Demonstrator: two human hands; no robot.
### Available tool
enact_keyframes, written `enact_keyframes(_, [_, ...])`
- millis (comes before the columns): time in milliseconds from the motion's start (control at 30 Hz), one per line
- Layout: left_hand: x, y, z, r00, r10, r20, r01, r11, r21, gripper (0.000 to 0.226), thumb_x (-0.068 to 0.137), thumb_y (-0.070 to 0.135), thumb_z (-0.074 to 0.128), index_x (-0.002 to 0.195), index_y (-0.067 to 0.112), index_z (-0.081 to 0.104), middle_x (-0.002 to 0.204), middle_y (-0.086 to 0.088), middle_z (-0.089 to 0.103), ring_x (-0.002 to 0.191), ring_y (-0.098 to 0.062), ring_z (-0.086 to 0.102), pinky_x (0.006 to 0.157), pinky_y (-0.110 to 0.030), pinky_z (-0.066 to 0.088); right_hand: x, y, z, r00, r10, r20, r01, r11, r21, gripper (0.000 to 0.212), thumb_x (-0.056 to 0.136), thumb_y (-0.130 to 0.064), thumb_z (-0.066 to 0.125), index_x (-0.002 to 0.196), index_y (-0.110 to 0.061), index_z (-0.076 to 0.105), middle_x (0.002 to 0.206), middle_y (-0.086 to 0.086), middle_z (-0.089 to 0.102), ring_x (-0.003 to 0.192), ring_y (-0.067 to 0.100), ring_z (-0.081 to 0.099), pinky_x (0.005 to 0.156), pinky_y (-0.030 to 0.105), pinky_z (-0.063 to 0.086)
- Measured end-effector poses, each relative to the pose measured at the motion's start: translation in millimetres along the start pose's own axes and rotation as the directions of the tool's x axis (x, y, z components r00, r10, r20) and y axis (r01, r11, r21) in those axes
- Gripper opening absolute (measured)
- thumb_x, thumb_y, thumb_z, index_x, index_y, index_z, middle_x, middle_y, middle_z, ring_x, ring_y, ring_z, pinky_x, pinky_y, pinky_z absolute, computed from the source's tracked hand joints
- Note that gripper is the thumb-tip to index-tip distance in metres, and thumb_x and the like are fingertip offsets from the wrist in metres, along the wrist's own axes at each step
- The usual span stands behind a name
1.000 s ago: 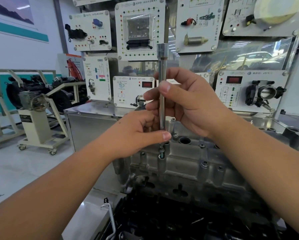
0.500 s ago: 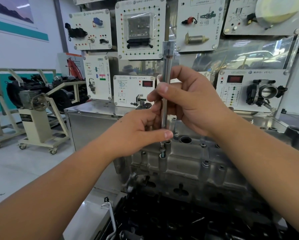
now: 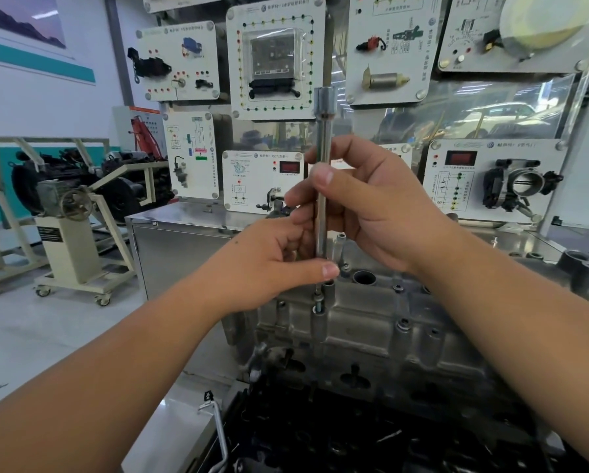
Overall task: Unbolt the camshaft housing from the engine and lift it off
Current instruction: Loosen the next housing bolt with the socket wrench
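Head view, read from the left: beige wheeled engine stands (image 3: 74, 254) carrying dark engines sit well back on the pale floor, out of the way of the work. Nearer, the left hand (image 3: 269, 264) reaches in low, its thumb and curled fingers pinching the bottom end of a long, slim, polished steel extension bar (image 3: 322, 199); holding it right at the foot looks meant to steady the tip and keep it lined up with the fastener below. Directly under that hand a small steel bolt (image 3: 318, 303) stands partly raised out of a tubular boss, threads showing, so it appears loosened but not yet out. Whether the bar's tip is seated on the bolt cannot be told, since the thumb hides the joint. The bar stands nearly upright, its wider socket-like head (image 3: 324, 100) at the top, free of any ratchet. The right hand (image 3: 371, 206) grasps the bar's middle with fingers and thumb wrapped round it, a grip suited to twirling it by hand, which fits a bolt already broken loose. The grey cast-aluminium camshaft housing (image 3: 388, 322) is seated on the black engine (image 3: 354, 438), below and between both forearms, with several other bolt heads in their bosses toward the right. Behind stand white training panels (image 3: 276, 63) and one bearing a throttle body (image 3: 521, 186).
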State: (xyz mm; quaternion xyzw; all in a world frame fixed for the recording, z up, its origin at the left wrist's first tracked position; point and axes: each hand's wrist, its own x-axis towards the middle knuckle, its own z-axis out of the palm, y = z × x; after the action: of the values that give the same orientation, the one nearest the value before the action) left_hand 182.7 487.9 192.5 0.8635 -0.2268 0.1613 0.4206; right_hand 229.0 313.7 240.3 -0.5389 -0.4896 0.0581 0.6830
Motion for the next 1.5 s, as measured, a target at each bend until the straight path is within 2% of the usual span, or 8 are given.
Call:
enact_keyframes(133, [-2.4, 3.3, -1.0, 0.999, 0.018, 0.051, -0.015, 0.998, -0.066, 0.017, 0.084, 0.041, 0.073, 0.098, 0.033, 0.072, 0.086, 0.020, 0.076, 0.070, 0.006, 0.065, 0.063, -0.009, 0.048, 1.0, -0.2, -1.2, 1.000, 0.003, -0.006, -0.003, 1.000, -0.003, 0.008, 0.093, -0.017, 0.060, 0.095, -0.010, 0.059, 0.084, 0.010, 0.076, 0.071, 0.021, 0.074, 0.065, 0.033, 0.061])
enact_keyframes(333, [-0.7, 1.3, -1.9, 1.000, -0.013, -0.008, 0.013, 0.999, -0.042, 0.033, 0.075, 0.052, 0.072, 0.094, 0.026, 0.076, 0.093, -0.009, 0.076, 0.082, -0.030, 0.070, 0.079, -0.045, 0.060, 0.7, 0.3, -1.2, 0.999, 0.035, 0.027, -0.036, 0.998, 0.042, 0.021, 0.096, -0.020, 0.055, 0.106, -0.005, 0.066, 0.087, 0.010, 0.076, 0.074, 0.020, 0.073, 0.069, 0.032, 0.060])
enact_keyframes(467, [-1.1, 0.2, 0.1, 1.000, 0.004, -0.012, -0.004, 1.000, -0.011, 0.050, 0.069, 0.058, 0.071, 0.101, 0.020, 0.076, 0.091, -0.003, 0.073, 0.074, -0.011, 0.066, 0.075, -0.025, 0.055, -0.4, 2.6, 0.2, 1.000, -0.001, 0.010, 0.001, 1.000, 0.021, 0.014, 0.092, -0.016, 0.061, 0.103, -0.009, 0.063, 0.082, 0.011, 0.075, 0.069, 0.021, 0.072, 0.067, 0.030, 0.059])
enact_keyframes(633, [-3.7, 3.7, -2.6, 0.999, 0.017, 0.040, -0.015, 0.999, -0.032, 0.019, 0.090, 0.041, 0.064, 0.098, 0.027, 0.075, 0.075, 0.017, 0.072, 0.055, -0.002, 0.056, 0.057, -0.015, 0.046, 0.3, 0.6, -2.4, 0.999, 0.011, 0.034, -0.012, 1.000, 0.024, 0.012, 0.094, -0.014, 0.059, 0.101, -0.006, 0.066, 0.085, 0.011, 0.076, 0.074, 0.022, 0.074, 0.068, 0.031, 0.060])
enact_keyframes(867, [-1.2, 1.2, -0.8, 0.999, 0.027, -0.017, -0.026, 0.997, 0.070, 0.042, 0.078, 0.055, 0.070, 0.088, 0.014, 0.074, 0.076, 0.012, 0.070, 0.065, -0.009, 0.061, 0.063, -0.023, 0.051, -0.8, 0.4, -2.0, 0.998, 0.015, 0.053, -0.016, 0.999, 0.030, 0.016, 0.094, -0.019, 0.059, 0.107, -0.011, 0.064, 0.085, 0.011, 0.076, 0.071, 0.020, 0.073, 0.066, 0.030, 0.059])
enact_keyframes(1167, [-3.6, 5.5, -3.2, 0.998, 0.017, 0.064, -0.010, 0.994, -0.108, 0.013, 0.088, 0.032, 0.068, 0.098, 0.027, 0.073, 0.092, 0.004, 0.079, 0.056, -0.002, 0.058, 0.055, -0.016, 0.047, 1.1, 0.2, -2.4, 0.999, 0.024, 0.033, -0.026, 0.999, 0.038, 0.014, 0.095, -0.018, 0.059, 0.098, -0.008, 0.068, 0.086, 0.011, 0.076, 0.074, 0.022, 0.074, 0.067, 0.032, 0.060])
enact_keyframes(1333, [-1.0, 2.4, -0.8, 1.000, -0.002, -0.013, 0.002, 1.000, -0.009, 0.044, 0.073, 0.057, 0.071, 0.097, 0.022, 0.076, 0.094, -0.017, 0.073, 0.088, -0.040, 0.068, 0.084, -0.057, 0.056, -0.2, 0.3, -0.8, 0.999, 0.033, 0.035, -0.034, 0.999, 0.026, 0.018, 0.096, -0.021, 0.057, 0.105, -0.008, 0.066, 0.085, 0.010, 0.076, 0.072, 0.020, 0.072, 0.068, 0.031, 0.059])
enact_keyframes(1500, [-2.2, 0.9, -0.1, 1.000, 0.021, -0.001, -0.021, 1.000, 0.005, 0.021, 0.081, 0.042, 0.074, 0.094, 0.025, 0.074, 0.068, 0.019, 0.066, 0.059, 0.001, 0.057, 0.061, -0.016, 0.047, 0.7, 1.5, 0.1, 1.000, 0.000, -0.022, 0.001, 1.000, 0.009, 0.011, 0.092, -0.018, 0.062, 0.097, -0.011, 0.056, 0.080, 0.010, 0.075, 0.065, 0.021, 0.072, 0.060, 0.031, 0.059])
